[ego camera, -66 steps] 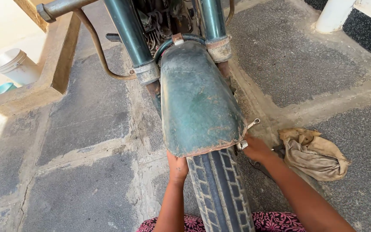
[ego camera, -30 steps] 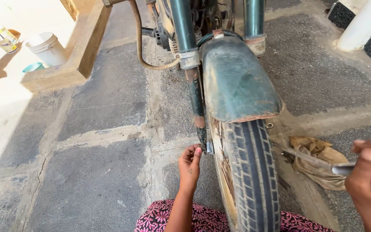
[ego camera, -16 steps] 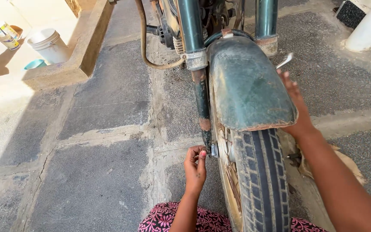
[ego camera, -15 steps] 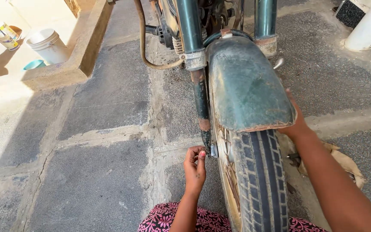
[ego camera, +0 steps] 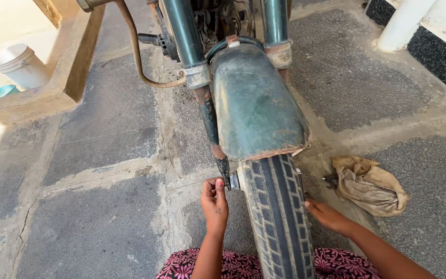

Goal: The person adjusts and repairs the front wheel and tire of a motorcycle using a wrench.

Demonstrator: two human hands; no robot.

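A motorcycle's front wheel fills the middle of the head view: a worn black tyre (ego camera: 280, 217) under a dusty green mudguard (ego camera: 256, 103), between two fork legs (ego camera: 207, 113). My left hand (ego camera: 215, 199) pinches the small metal axle nut (ego camera: 232, 181) at the bottom of the left fork leg. My right hand (ego camera: 326, 214) reaches in low on the wheel's right side. Its fingertips are hidden behind the tyre, so whatever it holds is out of sight. A pink-patterned cloth on my lap (ego camera: 233, 261) shows at the bottom edge.
A crumpled tan rag (ego camera: 370, 183) lies on the stone floor right of the wheel, with a dark metal piece (ego camera: 330, 179) beside it. A white bucket (ego camera: 19, 64) and a teal bowl (ego camera: 1, 92) stand beyond a concrete kerb (ego camera: 73, 67) at far left. A white pillar (ego camera: 403, 23) rises at top right.
My right hand, which held a spanner near the mudguard's right side, has dropped to the axle level beside the tyre. My left hand stays on the left axle end.
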